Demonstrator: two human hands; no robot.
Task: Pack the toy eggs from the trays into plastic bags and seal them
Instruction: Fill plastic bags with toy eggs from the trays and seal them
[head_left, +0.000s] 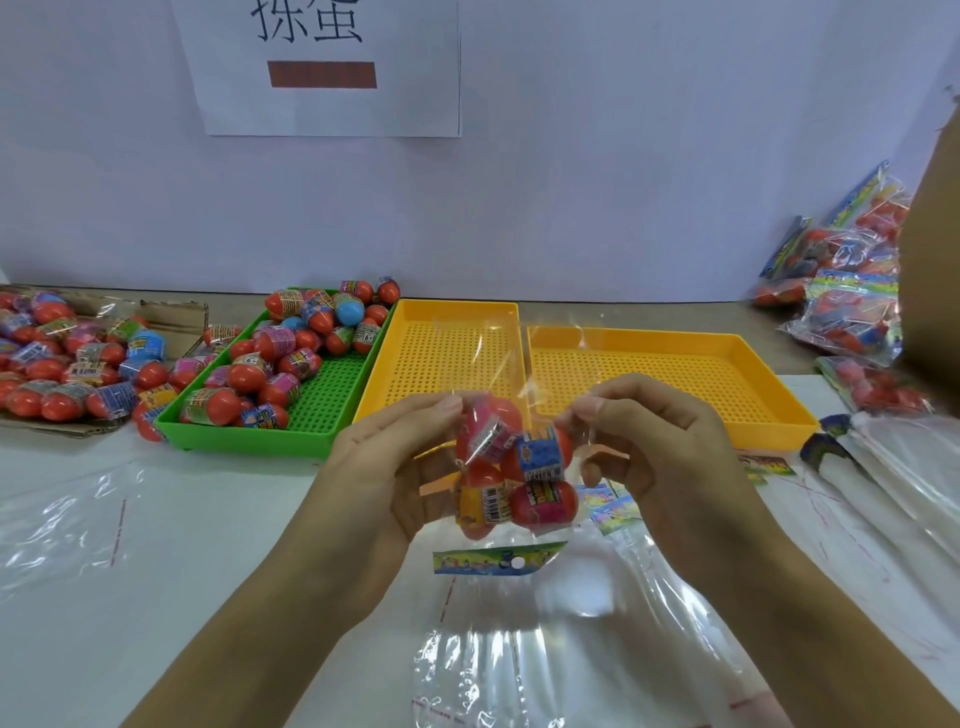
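Cut-off Chinese characters on the white wall sign (317, 67), partly legible

Clear, glossy, crinkled plastic bag (498, 364); shiny red plastic toy eggs (514, 467) banded with printed film; perforated matt yellow plastic trays (670, 374); studded green plastic tray (322, 395); smooth white desk (208, 519); rough brown cardboard (171, 312).

Both hands, left hand (384, 462) and right hand (660, 441), pinch a clear bag (498, 364) of four toy eggs (514, 467) above the table (218, 519), green tray (270, 395) of eggs behind.
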